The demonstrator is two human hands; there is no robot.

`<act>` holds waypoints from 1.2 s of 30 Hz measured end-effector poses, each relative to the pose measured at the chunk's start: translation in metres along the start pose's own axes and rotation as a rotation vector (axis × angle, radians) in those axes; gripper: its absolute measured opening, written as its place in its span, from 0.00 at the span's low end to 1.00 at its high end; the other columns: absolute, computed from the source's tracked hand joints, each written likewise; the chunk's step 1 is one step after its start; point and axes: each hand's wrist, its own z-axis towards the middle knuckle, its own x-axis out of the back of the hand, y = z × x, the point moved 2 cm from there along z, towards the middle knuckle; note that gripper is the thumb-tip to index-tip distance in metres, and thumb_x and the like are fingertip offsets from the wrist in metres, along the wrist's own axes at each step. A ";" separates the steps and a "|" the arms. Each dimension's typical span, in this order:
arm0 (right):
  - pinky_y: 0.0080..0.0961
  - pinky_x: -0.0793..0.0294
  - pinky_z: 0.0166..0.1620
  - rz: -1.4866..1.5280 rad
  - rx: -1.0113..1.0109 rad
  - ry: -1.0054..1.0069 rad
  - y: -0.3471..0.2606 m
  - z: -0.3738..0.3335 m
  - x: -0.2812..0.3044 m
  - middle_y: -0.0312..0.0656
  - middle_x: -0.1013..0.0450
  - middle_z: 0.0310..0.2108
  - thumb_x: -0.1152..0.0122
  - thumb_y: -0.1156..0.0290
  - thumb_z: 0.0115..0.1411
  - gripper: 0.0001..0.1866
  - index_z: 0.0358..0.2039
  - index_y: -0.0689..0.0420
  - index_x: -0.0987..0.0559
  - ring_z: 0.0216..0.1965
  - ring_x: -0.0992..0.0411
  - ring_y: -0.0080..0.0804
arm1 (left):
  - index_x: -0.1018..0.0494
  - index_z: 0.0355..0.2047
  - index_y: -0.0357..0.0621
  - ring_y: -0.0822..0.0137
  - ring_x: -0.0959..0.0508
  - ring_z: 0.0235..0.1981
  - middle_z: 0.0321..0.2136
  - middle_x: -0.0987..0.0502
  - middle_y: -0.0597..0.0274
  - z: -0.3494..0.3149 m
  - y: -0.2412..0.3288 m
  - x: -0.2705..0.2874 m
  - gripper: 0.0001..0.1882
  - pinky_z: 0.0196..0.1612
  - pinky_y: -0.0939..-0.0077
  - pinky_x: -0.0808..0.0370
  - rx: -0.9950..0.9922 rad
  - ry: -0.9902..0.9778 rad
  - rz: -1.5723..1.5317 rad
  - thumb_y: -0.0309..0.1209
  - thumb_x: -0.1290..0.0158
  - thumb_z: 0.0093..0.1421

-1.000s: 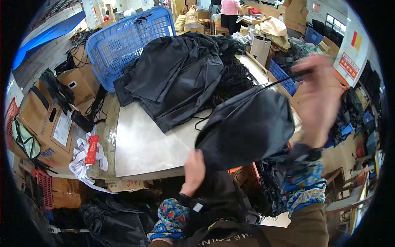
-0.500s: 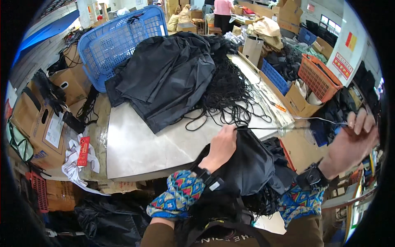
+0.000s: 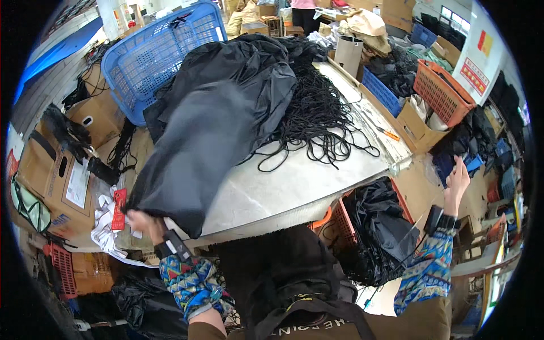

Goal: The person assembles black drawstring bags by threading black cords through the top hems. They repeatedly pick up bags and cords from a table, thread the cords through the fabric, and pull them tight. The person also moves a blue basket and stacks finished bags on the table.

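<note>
Evidently, the table [image 3: 272, 195] extends ahead and right of the left hand [image 3: 146, 222]. Black cloth [image 3: 195, 150], its near corner pinched in those closed fingers, could snag the cord tangle [image 3: 317, 116] farther right if dragged. The right hand [image 3: 457, 180], half-curled, hangs well apart; whether gripping anything, unclear. Careless sweeping could knock the red card [image 3: 119, 208] beside the left hand.

Lettered cardboard box [image 3: 42, 164] left of the left hand [image 3: 146, 224], red-and-white sign [image 3: 475, 78] above the right hand [image 3: 457, 181]
Box: dark lettering [image 3: 55, 226], white label [image 3: 76, 184] too small to read; sign: on a pale pillar [image 3: 492, 63]; between and below the hands, pale letters [image 3: 305, 328] on the brown garment [image 3: 402, 326].
</note>
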 end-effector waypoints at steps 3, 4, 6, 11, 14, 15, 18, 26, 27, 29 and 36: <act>0.18 0.33 0.30 -0.359 0.286 -0.051 0.054 0.014 0.024 0.30 0.26 0.27 0.50 0.68 0.64 0.13 0.40 0.61 0.20 0.28 0.32 0.17 | 0.34 0.47 0.21 0.45 0.26 0.43 0.43 0.27 0.37 -0.014 -0.020 0.013 0.23 0.50 0.61 0.31 0.161 -0.241 -0.123 0.33 0.54 0.59; 0.19 0.29 0.32 -0.372 0.309 -0.263 0.044 -0.015 -0.012 0.34 0.23 0.34 0.49 0.68 0.63 0.12 0.39 0.61 0.19 0.32 0.29 0.19 | 0.36 0.49 0.22 0.45 0.29 0.46 0.46 0.30 0.36 -0.020 -0.017 0.029 0.24 0.53 0.59 0.34 -0.108 -0.201 0.081 0.30 0.53 0.57; 0.22 0.27 0.35 -0.410 0.109 -0.481 0.018 -0.076 -0.075 0.40 0.22 0.31 0.43 0.68 0.59 0.11 0.37 0.59 0.19 0.32 0.26 0.25 | 0.42 0.55 0.25 0.44 0.35 0.55 0.53 0.37 0.35 -0.056 -0.002 0.041 0.30 0.58 0.55 0.42 -0.591 0.123 0.589 0.25 0.49 0.52; 0.31 0.26 0.38 -0.425 0.321 -0.886 0.003 -0.164 -0.191 0.50 0.24 0.32 0.43 0.64 0.57 0.13 0.36 0.61 0.21 0.34 0.24 0.43 | 0.31 0.51 0.40 0.45 0.36 0.56 0.54 0.32 0.50 -0.161 0.026 0.002 0.21 0.61 0.47 0.48 -0.997 -0.854 0.850 0.35 0.50 0.59; 0.39 0.29 0.36 -0.503 0.463 -0.824 0.004 -0.185 -0.218 0.50 0.27 0.30 0.45 0.64 0.57 0.13 0.37 0.60 0.23 0.32 0.28 0.49 | 0.27 0.46 0.41 0.52 0.34 0.55 0.51 0.29 0.53 -0.189 0.050 0.001 0.17 0.61 0.48 0.48 -1.038 -0.849 0.821 0.34 0.49 0.58; 0.39 0.29 0.36 -0.488 0.456 -0.857 0.010 -0.189 -0.217 0.50 0.27 0.30 0.45 0.64 0.57 0.13 0.36 0.61 0.23 0.32 0.27 0.49 | 0.25 0.40 0.43 0.55 0.31 0.50 0.44 0.26 0.56 -0.201 0.063 0.001 0.12 0.57 0.52 0.43 -1.138 -0.714 0.637 0.32 0.50 0.58; 0.36 0.29 0.33 -0.315 0.342 -1.034 -0.001 -0.217 -0.211 0.50 0.27 0.25 0.45 0.67 0.57 0.10 0.30 0.62 0.24 0.29 0.27 0.45 | 0.25 0.35 0.38 0.55 0.29 0.39 0.34 0.26 0.55 -0.275 0.114 0.021 0.07 0.44 0.65 0.33 -1.007 -1.116 0.160 0.23 0.49 0.56; 0.13 0.40 0.25 0.012 -0.295 -1.359 -0.090 -0.244 -0.141 0.28 0.37 0.19 0.43 0.71 0.61 0.08 0.33 0.62 0.28 0.22 0.40 0.11 | 0.26 0.43 0.41 0.60 0.28 0.47 0.44 0.26 0.58 -0.389 0.126 -0.004 0.21 0.51 0.63 0.33 -1.276 -1.540 -0.279 0.23 0.46 0.45; 0.12 0.40 0.25 0.056 -0.295 -1.338 -0.089 -0.242 -0.140 0.28 0.36 0.20 0.43 0.71 0.61 0.07 0.33 0.62 0.28 0.23 0.41 0.11 | 0.26 0.43 0.41 0.60 0.27 0.46 0.43 0.25 0.59 -0.386 0.128 -0.005 0.19 0.52 0.62 0.33 -1.210 -1.596 -0.299 0.22 0.46 0.47; 0.10 0.41 0.26 0.137 -0.317 -1.265 -0.074 -0.240 -0.134 0.26 0.35 0.23 0.43 0.71 0.62 0.07 0.35 0.61 0.28 0.23 0.41 0.10 | 0.25 0.43 0.42 0.60 0.24 0.44 0.39 0.22 0.60 -0.381 0.132 -0.002 0.17 0.54 0.61 0.32 -1.070 -1.739 -0.351 0.20 0.47 0.51; 0.08 0.46 0.26 0.382 -0.560 -1.298 -0.070 -0.256 -0.146 0.27 0.38 0.23 0.59 0.60 0.69 0.18 0.46 0.61 0.28 0.21 0.46 0.11 | 0.27 0.39 0.32 0.59 0.22 0.28 0.33 0.22 0.53 -0.248 0.289 0.103 0.11 0.33 0.70 0.24 0.213 -2.238 -1.619 0.27 0.52 0.61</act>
